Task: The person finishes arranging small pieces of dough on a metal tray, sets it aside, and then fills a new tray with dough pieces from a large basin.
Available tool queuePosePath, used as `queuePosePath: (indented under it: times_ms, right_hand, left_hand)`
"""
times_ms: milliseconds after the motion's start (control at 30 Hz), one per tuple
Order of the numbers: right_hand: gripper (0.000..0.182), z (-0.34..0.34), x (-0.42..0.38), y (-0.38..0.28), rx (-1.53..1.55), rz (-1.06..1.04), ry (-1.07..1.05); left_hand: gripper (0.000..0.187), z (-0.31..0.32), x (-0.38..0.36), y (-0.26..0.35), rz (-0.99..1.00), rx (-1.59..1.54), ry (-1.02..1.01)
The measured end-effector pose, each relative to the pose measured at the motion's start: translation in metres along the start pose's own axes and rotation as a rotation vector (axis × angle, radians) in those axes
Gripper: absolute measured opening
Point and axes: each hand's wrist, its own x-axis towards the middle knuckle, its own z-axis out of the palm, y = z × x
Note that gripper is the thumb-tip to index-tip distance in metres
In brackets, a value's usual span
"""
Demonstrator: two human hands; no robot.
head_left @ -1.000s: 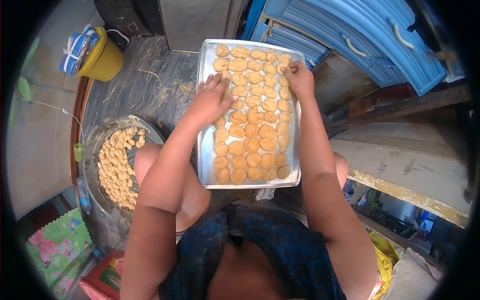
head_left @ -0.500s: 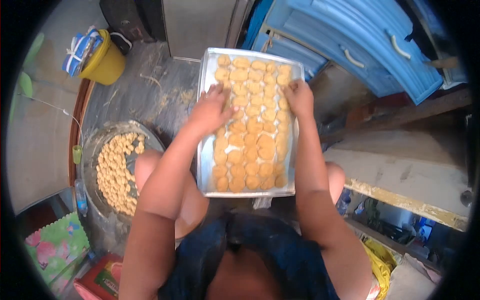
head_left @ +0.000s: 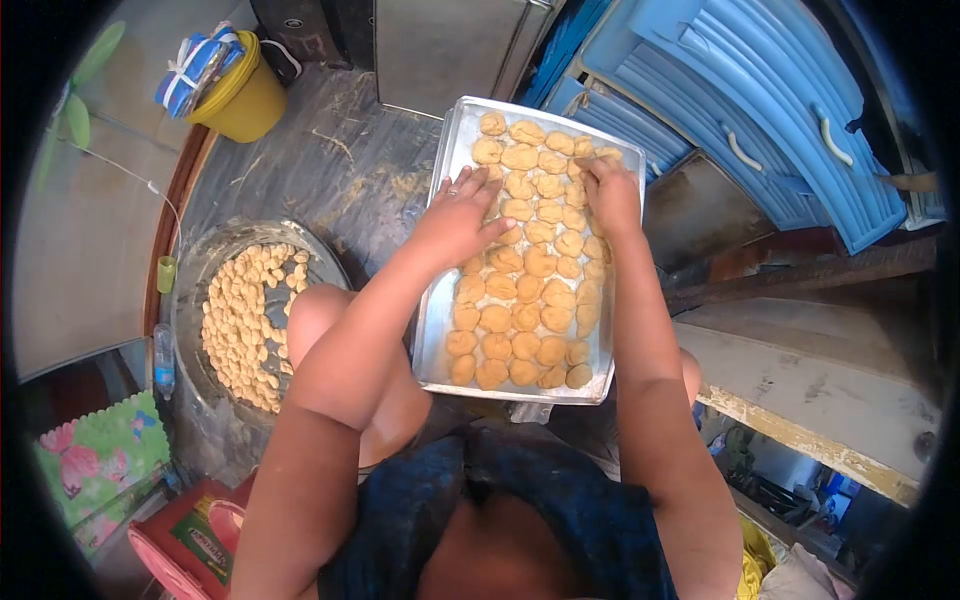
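A rectangular metal tray (head_left: 432, 345) lies tilted before me, its near end by my lap. Rows of rounded tan dough pieces (head_left: 526, 317) cover it. On the tray's left side rests my left hand (head_left: 458, 215), open, with fingers spread and thumb stretched over the dough. At the upper right my right hand (head_left: 612, 195) has its fingers bent and close together on a dough piece near the edge; the palm partly hides it. To the left, a wide round basin (head_left: 325, 262) holds many smaller, paler dough pieces (head_left: 240, 320).
A yellow bucket (head_left: 250, 105) with a wrapped blue bundle stands at the back left. Blue louvred cabinet doors (head_left: 700, 110) are at the upper right, above a worn wooden ledge (head_left: 810, 370). A plastic bottle (head_left: 163, 360) and red container (head_left: 180, 535) are at left.
The view has shifted, so the tray and surroundings appear farther right. My right hand has come inward from the tray's right edge onto the dough; my left hand stays on the left side.
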Motion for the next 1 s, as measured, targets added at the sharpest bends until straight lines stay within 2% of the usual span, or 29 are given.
queuePosePath:
  times_ms: [67, 200, 467, 533, 567, 633, 667, 833, 900, 1000]
  right_hand:
    - [0.017, -0.003, 0.004, 0.004, 0.160, 0.082, 0.003]
    - [0.016, 0.005, 0.018, 0.012, 0.059, 0.009, 0.123]
    - [0.016, -0.008, 0.016, 0.003, 0.083, 0.072, 0.107]
    - [0.018, -0.019, 0.002, -0.005, 0.195, 0.211, -0.006]
    - [0.018, -0.023, -0.004, -0.008, 0.194, 0.208, -0.005]
    - [0.019, -0.027, -0.012, -0.015, 0.254, 0.182, -0.192]
    - [0.018, -0.023, -0.017, -0.015, 0.149, 0.065, -0.164]
    - [0.019, -0.017, -0.019, -0.007, 0.086, 0.026, -0.108]
    - [0.021, -0.018, -0.020, -0.012, 0.132, 0.087, -0.064]
    - [0.021, -0.016, -0.016, -0.025, 0.138, -0.006, 0.050]
  left_hand:
    - [0.066, -0.002, 0.001, 0.002, 0.006, -0.011, 0.004]
    - [0.065, -0.003, 0.002, 0.004, 0.009, -0.007, 0.001]
    - [0.060, -0.003, 0.000, 0.002, 0.032, -0.009, 0.052]
    - [0.060, -0.002, 0.001, 0.004, 0.030, -0.008, 0.053]
    - [0.060, -0.002, 0.000, 0.004, 0.030, -0.014, 0.051]
    - [0.060, -0.004, 0.000, 0.003, 0.024, -0.012, 0.056]
    - [0.060, -0.004, 0.001, 0.004, 0.034, -0.006, 0.051]
    - [0.060, -0.001, 0.000, 0.005, 0.035, 0.021, 0.060]
    - [0.060, -0.004, -0.002, 0.006, 0.025, 0.000, 0.035]
    - [0.060, 0.001, -0.001, 0.002, 0.041, -0.012, 0.039]
